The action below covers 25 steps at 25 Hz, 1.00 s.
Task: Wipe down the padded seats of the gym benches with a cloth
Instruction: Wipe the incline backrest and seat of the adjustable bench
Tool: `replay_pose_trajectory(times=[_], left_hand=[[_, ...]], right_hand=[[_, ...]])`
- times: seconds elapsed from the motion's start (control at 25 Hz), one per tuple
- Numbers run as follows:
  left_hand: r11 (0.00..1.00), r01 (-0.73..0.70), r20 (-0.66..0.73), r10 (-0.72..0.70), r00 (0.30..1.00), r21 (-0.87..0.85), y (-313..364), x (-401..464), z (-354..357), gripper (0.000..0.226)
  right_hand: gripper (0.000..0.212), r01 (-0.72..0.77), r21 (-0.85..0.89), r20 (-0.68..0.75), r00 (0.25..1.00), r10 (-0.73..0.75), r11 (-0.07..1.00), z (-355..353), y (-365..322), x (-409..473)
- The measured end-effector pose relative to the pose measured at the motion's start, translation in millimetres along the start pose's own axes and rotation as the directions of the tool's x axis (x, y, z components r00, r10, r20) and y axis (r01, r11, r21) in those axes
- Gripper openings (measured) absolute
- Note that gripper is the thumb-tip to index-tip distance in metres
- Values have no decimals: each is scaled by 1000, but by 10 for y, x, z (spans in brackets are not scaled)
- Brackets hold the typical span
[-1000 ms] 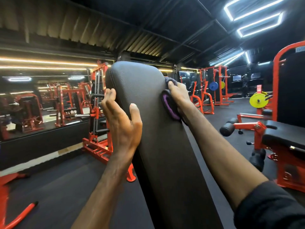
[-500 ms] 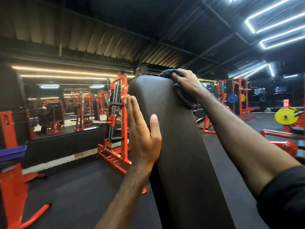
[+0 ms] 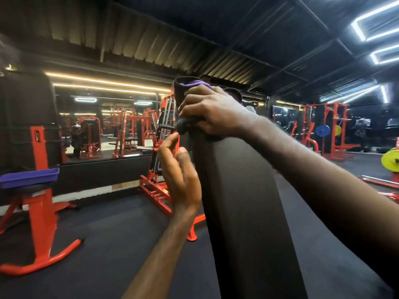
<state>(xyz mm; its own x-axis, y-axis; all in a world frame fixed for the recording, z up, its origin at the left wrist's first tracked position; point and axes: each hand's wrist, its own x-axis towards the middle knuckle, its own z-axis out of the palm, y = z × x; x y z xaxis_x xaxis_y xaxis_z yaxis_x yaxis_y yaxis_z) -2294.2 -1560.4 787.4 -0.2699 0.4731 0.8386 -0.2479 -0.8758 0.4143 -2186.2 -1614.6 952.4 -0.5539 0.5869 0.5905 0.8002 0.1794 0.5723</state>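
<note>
Right hand clamps the cloth (dark, purple edge) over the top of the upright black backrest pad | left hand loose, fingers apart, just beside the pad's left edge.

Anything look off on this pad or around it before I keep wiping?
Nothing stands out. The black bench pad shows no tear or spill, though motion blur hides fine detail. The right hand presses the purple cloth over its top end; the left hand is beside its left edge, fingers loosely curled.
</note>
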Motion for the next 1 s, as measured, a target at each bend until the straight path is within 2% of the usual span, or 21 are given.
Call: replay_pose_trajectory(times=[0.12,0.2,0.32,0.36,0.52,0.6,0.68,0.76,0.8,0.84,0.88,0.92,1.0], left_hand=[[996,-63,5,63,998,69,-20,22,-231,37],[989,-108,61,102,993,104,-18,56,-287,39],[988,-123,150,108,983,97,34,-31,-248,42],[985,-142,158,125,979,100,42,-43,-251,43],[987,-132,218,111,970,87,40,-70,-327,44],[998,-37,291,21,957,50,97,-101,-262,47],[1000,4,307,2,952,-18,107,-90,-226,48],[1000,27,321,-30,947,11,93,-88,-266,49],[996,37,342,-61,938,76,154,-163,-265,48],[959,26,263,-103,959,281,147,-396,-206,44],[879,189,175,-290,941,437,237,-606,-166,37],[840,260,264,-419,869,476,272,-959,-126,31],[744,164,177,-357,917,648,285,-1697,101,38]], right_hand=[[34,101,-239,65,994,-88,966,274,-459,-405],[35,71,-284,76,996,-51,956,298,-560,-462],[41,-128,-248,-43,992,121,960,320,-724,-490],[42,-152,-237,-93,987,133,960,409,-835,-624],[51,-76,-187,-86,994,61,979,629,-1215,-1224],[54,-164,-171,-109,983,147,971,579,-1187,-1154],[48,-237,-148,-122,968,220,960,680,-1374,-1246],[36,-223,-114,-162,966,203,968,933,-1776,-1761],[33,-203,-79,-152,970,190,976,1005,-1982,-2060],[32,-187,-47,-146,973,178,981,1019,-2112,-2267],[33,-183,-37,-147,973,176,982,1032,-2145,-2351],[35,-196,-38,-153,970,188,980,1030,-2115,-2325],[41,-272,-15,-167,950,265,962,1035,-2104,-2202]])
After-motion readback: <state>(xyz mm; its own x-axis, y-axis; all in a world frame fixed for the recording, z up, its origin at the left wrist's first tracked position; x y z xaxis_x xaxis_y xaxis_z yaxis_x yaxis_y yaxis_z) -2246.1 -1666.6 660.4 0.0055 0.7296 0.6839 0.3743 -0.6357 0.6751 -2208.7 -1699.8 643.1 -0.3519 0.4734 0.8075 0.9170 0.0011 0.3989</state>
